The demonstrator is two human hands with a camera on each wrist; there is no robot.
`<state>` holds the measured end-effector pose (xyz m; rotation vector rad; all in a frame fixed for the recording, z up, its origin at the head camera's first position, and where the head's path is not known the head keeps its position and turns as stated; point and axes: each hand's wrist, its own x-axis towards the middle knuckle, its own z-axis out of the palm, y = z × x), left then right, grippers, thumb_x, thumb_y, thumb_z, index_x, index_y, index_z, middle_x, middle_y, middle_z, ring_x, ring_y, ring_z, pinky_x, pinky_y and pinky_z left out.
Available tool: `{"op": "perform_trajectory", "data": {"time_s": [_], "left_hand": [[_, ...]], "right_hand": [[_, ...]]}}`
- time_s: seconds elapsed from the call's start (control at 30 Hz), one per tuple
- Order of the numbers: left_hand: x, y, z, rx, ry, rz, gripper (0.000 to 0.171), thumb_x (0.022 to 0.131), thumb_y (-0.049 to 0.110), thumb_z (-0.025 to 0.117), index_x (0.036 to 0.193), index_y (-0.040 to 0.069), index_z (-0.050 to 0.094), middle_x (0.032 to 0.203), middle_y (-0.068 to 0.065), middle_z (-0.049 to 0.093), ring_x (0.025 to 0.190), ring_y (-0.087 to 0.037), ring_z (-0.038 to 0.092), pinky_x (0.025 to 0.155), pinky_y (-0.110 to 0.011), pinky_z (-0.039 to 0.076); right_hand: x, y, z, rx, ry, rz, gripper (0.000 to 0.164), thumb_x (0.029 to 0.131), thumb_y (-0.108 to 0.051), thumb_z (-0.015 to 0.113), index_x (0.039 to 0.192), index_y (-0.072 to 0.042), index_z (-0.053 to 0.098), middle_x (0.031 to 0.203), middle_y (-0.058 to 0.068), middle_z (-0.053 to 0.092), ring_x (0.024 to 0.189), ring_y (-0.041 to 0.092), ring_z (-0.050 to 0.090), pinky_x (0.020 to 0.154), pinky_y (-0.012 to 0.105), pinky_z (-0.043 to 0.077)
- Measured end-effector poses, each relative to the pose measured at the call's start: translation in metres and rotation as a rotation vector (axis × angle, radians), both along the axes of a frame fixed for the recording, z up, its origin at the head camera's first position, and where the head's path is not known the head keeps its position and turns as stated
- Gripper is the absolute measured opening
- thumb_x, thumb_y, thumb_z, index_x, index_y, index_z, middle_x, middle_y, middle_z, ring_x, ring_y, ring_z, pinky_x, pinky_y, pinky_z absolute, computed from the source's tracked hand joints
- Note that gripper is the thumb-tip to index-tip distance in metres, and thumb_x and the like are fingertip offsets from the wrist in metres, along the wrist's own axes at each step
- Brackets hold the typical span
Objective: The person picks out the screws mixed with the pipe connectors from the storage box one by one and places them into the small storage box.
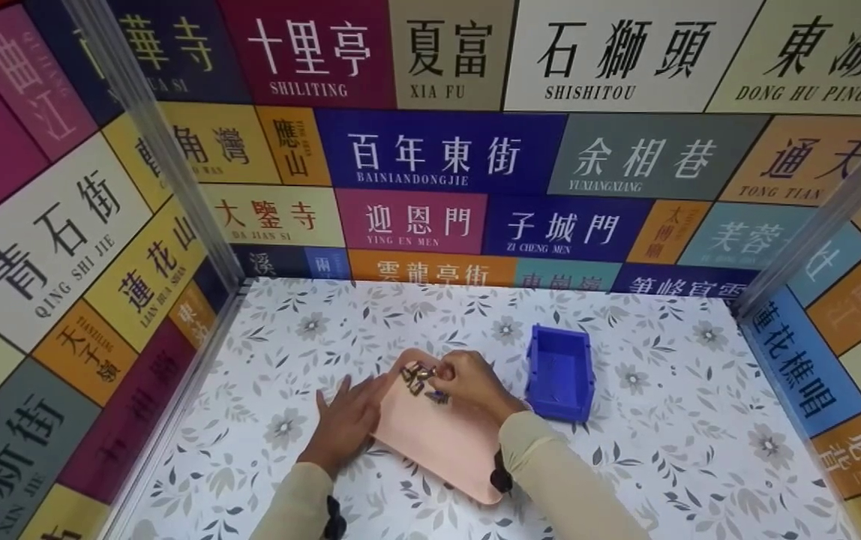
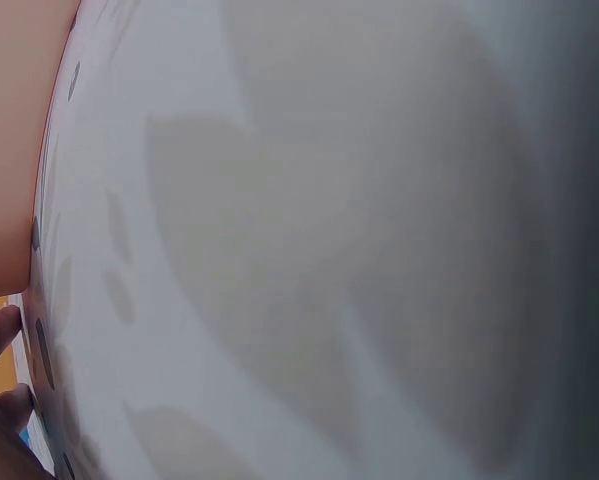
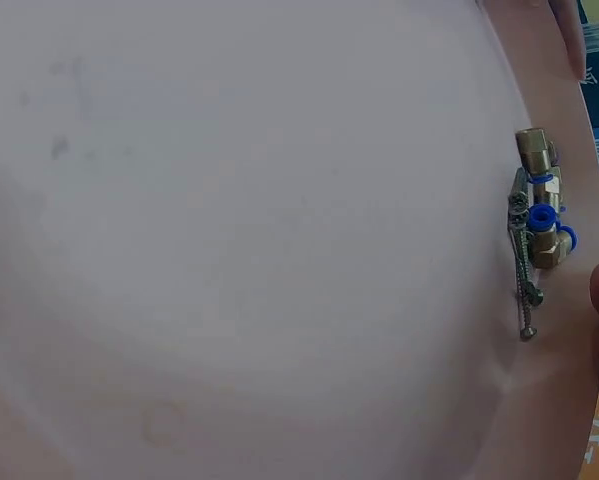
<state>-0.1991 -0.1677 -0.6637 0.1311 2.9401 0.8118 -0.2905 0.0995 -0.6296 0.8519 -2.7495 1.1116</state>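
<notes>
Left hand (image 1: 344, 421) rests at the edge of the pink tray (image 1: 442, 446), fingers spread. Brass fittings (image 1: 412, 379) and screws (image 3: 524, 290) sit toward its far end — right hand (image 1: 474, 384) curls its fingers there, can't tell if anything's pinched. Looks like the picking stage; next probably wants a clean pinch. Blue bin (image 1: 556, 410) sits farther right.

The back wall (image 1: 535, 135) carries coloured panels lettered in Chinese characters and romanised names; SHILITING stands on a maroon panel (image 1: 318, 56), XIA FU on a tan panel (image 1: 451, 71), SHISHITOU on a white panel (image 1: 625, 75); lower down, BAINIANDONGJIE is on a dark blue panel (image 1: 438, 127), YING EN MEN on a pink panel (image 1: 415, 202), YUXIANGXIANG on a grey panel (image 1: 655, 131); the left wall (image 1: 85, 300) shows QING SHI JIE on a cream panel (image 1: 33, 217), LIAN HUA SHAN on a yellow panel (image 1: 123, 330).
</notes>
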Motion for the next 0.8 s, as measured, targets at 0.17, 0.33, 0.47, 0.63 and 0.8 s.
{"op": "perform_trajectory", "data": {"time_s": [0.17,0.33,0.47,0.63,0.8], "left_hand": [[0.000,0.000,0.000,-0.004,-0.005,0.008,0.052,0.106,0.062,0.022,0.158,0.053,0.024,0.166,0.017,0.032,0.160,-0.032,0.012,0.120,-0.072,-0.010],[0.000,0.000,0.000,0.008,-0.014,0.019,0.052,0.106,0.063,0.022,0.157,0.055,0.024,0.166,0.017,0.032,0.160,-0.032,0.012,0.120,-0.072,-0.011],[-0.001,-0.001,-0.001,0.003,0.018,-0.005,0.052,0.107,0.061,0.023,0.158,0.052,0.024,0.166,0.015,0.033,0.160,-0.033,0.014,0.120,-0.074,-0.009],[-0.001,-0.002,-0.001,0.002,0.029,-0.013,0.052,0.107,0.060,0.024,0.158,0.051,0.024,0.166,0.014,0.034,0.160,-0.033,0.014,0.120,-0.074,-0.008],[-0.001,0.000,0.001,0.000,0.013,0.003,0.051,0.107,0.060,0.025,0.157,0.054,0.023,0.166,0.016,0.033,0.160,-0.032,0.013,0.120,-0.073,-0.009]], "right_hand": [[0.000,-0.009,-0.002,0.034,0.033,0.028,0.016,0.082,-0.016,0.081,0.075,-0.008,0.069,0.067,-0.006,0.054,0.062,0.004,0.045,0.057,0.020,0.040],[0.000,-0.020,-0.004,0.069,0.098,0.037,0.017,0.082,-0.016,0.081,0.077,-0.005,0.070,0.067,-0.004,0.052,0.061,0.005,0.043,0.057,0.022,0.039],[-0.001,-0.029,-0.006,0.074,0.064,0.029,0.014,0.087,-0.020,0.079,0.086,-0.007,0.074,0.072,-0.001,0.058,0.062,0.006,0.049,0.056,0.022,0.043],[0.000,-0.037,-0.007,0.077,-0.002,0.024,0.013,0.087,-0.020,0.079,0.094,-0.009,0.075,0.082,0.003,0.070,0.070,0.008,0.059,0.063,0.023,0.052],[-0.001,-0.041,-0.009,0.104,-0.044,-0.007,0.017,0.086,-0.026,0.081,0.093,-0.011,0.076,0.084,0.002,0.070,0.071,0.008,0.058,0.064,0.024,0.052]]}}
